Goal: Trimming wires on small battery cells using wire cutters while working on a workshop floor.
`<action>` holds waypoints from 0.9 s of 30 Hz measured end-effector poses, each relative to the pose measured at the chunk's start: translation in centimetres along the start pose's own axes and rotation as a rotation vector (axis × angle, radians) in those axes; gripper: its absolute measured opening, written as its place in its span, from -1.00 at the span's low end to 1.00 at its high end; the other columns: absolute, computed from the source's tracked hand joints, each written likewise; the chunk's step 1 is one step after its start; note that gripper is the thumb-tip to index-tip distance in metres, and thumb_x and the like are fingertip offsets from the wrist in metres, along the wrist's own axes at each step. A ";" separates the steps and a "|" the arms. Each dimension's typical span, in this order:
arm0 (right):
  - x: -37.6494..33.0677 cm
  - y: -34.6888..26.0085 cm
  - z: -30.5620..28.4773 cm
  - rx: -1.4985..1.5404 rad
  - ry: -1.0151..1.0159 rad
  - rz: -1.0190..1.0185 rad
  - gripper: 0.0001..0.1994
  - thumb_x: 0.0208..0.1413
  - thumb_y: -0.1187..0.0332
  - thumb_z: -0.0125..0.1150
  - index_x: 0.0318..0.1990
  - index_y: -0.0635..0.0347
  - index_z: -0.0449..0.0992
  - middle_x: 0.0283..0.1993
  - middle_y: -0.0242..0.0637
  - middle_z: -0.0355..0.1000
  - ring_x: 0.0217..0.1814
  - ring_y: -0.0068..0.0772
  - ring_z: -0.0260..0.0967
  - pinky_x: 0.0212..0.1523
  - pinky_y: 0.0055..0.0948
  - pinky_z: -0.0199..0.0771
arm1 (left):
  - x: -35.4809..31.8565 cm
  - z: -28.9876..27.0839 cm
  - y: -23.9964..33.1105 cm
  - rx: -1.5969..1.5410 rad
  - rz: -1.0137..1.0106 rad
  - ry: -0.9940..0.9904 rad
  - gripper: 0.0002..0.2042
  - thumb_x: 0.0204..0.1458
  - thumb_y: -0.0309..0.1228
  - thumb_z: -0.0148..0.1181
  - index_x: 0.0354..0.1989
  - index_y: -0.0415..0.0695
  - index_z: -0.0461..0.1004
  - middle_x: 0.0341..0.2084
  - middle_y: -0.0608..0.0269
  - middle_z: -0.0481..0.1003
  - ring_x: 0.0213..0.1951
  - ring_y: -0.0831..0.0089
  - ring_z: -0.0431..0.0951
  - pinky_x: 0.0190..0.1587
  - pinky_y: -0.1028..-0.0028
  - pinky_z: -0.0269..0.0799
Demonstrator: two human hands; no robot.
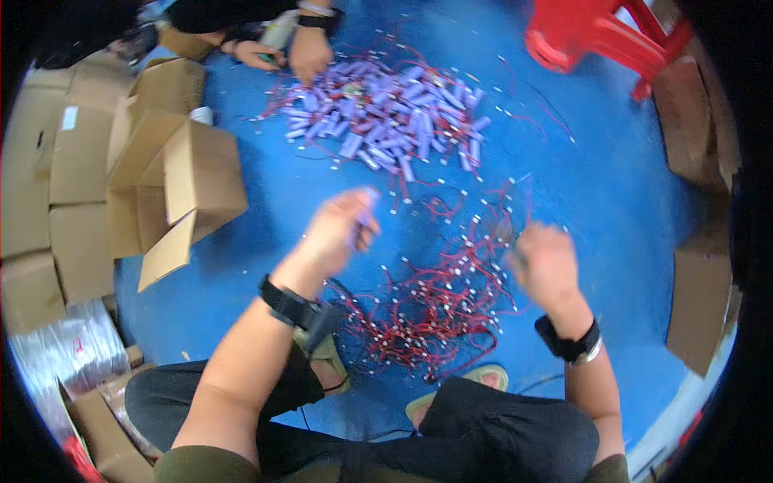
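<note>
My left hand (pixel 336 228) is closed around a purple battery pack (pixel 365 216), lifted above the blue floor. Off to its right, my right hand (pixel 547 262) is curled shut and smeared by motion; a dark bit shows at its fingers, too blurred to name. Below and between the hands spreads a tangle of red and black wires (pixel 435 310) with small white connectors. Beyond them lies a heap of purple battery packs (pixel 394 109), some with wires attached.
At the far left of the heap, another person's hands (pixel 310 55) reach in. An open cardboard box (pixel 217 173) stands on the left, with more cartons (pixel 76 153) behind it. A red plastic stool (pixel 568 36) is at the far right; cartons (pixel 700 298) line the right side.
</note>
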State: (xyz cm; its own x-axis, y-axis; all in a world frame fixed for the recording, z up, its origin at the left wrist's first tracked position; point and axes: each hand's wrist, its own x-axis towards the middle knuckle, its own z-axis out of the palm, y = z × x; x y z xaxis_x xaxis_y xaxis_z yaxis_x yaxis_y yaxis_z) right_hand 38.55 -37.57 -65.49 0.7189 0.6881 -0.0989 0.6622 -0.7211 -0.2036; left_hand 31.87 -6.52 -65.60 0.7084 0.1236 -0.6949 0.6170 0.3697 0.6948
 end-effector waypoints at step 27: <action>-9.2 0.4 -5.3 0.138 -0.444 0.270 -0.71 -0.15 0.12 0.24 -0.32 0.08 0.51 -0.26 -0.25 0.37 -0.14 -0.15 0.30 -0.12 -0.22 0.27 | 18.9 -12.4 5.8 1.604 0.615 0.472 -0.79 -0.22 -0.47 0.05 -0.34 -0.22 0.42 -0.40 -0.11 0.47 -0.29 -0.03 0.48 -0.22 0.15 0.43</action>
State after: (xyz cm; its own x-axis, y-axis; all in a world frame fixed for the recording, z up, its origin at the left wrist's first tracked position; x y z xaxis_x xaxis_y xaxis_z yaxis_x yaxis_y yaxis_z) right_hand 33.31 -44.65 -59.46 0.6814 0.4689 -0.5620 0.4106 -0.8805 -0.2368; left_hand 44.60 9.37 -76.99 0.9724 0.2194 -0.0791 0.2283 -0.9647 0.1311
